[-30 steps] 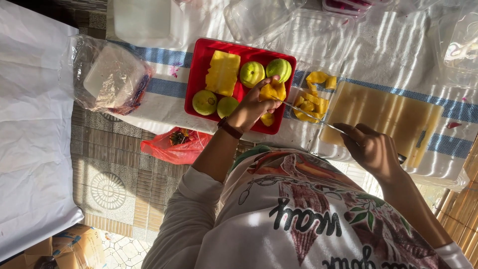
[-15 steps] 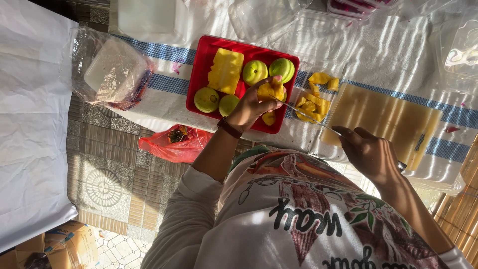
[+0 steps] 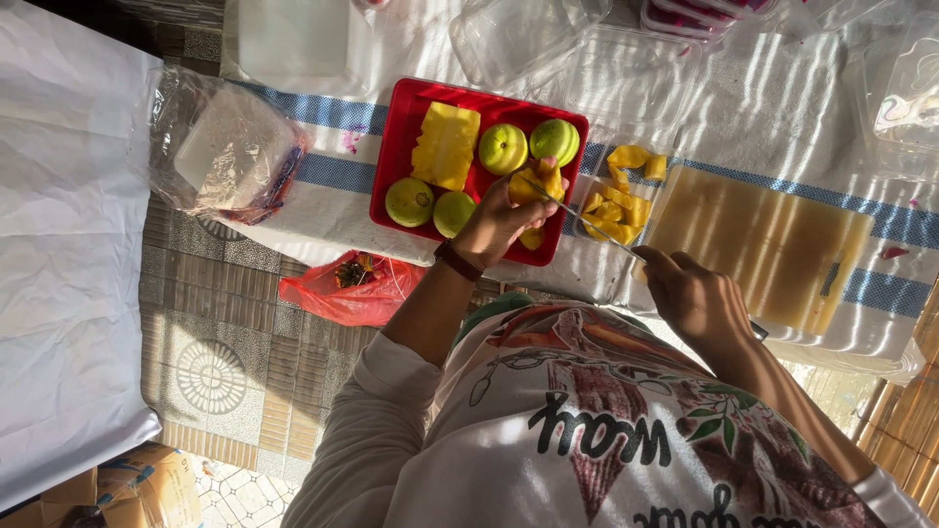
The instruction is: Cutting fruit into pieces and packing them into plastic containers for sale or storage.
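One yellow fruit piece [image 3: 536,186], peeled, in left hand [image 3: 499,223].

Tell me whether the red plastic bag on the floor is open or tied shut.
Open: the red plastic bag gapes at its top, with dark scraps showing inside.

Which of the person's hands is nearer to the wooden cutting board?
The right hand. It grips a knife at the cutting board's near-left corner; the left hand holds yellow fruit over the red tray, farther away.
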